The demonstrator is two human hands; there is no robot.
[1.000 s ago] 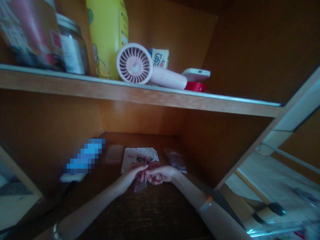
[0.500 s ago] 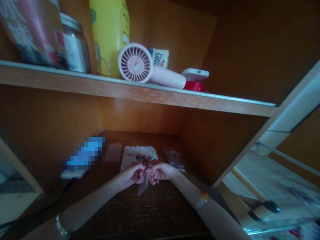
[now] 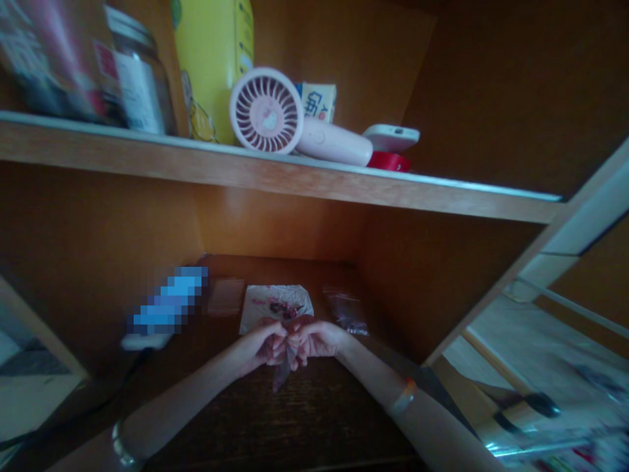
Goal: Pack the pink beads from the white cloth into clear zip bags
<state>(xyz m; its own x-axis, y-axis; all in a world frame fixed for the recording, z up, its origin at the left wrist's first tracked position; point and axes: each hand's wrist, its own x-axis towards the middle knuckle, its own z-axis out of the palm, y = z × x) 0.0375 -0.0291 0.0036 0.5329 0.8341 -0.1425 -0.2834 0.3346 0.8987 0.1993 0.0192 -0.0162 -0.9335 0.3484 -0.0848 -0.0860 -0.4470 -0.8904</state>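
Observation:
My left hand (image 3: 266, 345) and my right hand (image 3: 317, 339) meet at the middle of the dark wooden surface, both closed. Between their fingertips they pinch a small clear plastic bag (image 3: 282, 376), whose lower end hangs toward me. What the bag contains is too blurred to tell. Just beyond the hands lies a crinkled white sheet (image 3: 258, 298) with small dark and pink pieces (image 3: 287, 309) on it. To its right is a zip bag (image 3: 346, 311) with small dark contents. On its left rests a flat, see-through packet (image 3: 226, 297).
A pixelated blue screen (image 3: 170, 298) stands at left with a cable nearby. Overhead runs a shelf (image 3: 275, 172) carrying a pink handheld fan (image 3: 268, 111), a yellow container (image 3: 211, 65), a jar (image 3: 140, 78), a small box (image 3: 318, 101) and a white device (image 3: 393, 136). Cabinet walls close both sides.
The view has shifted slightly, so the shelf sits a little higher. Both hands keep pinching the plastic bag at nearly the same place, with small finger shifts.

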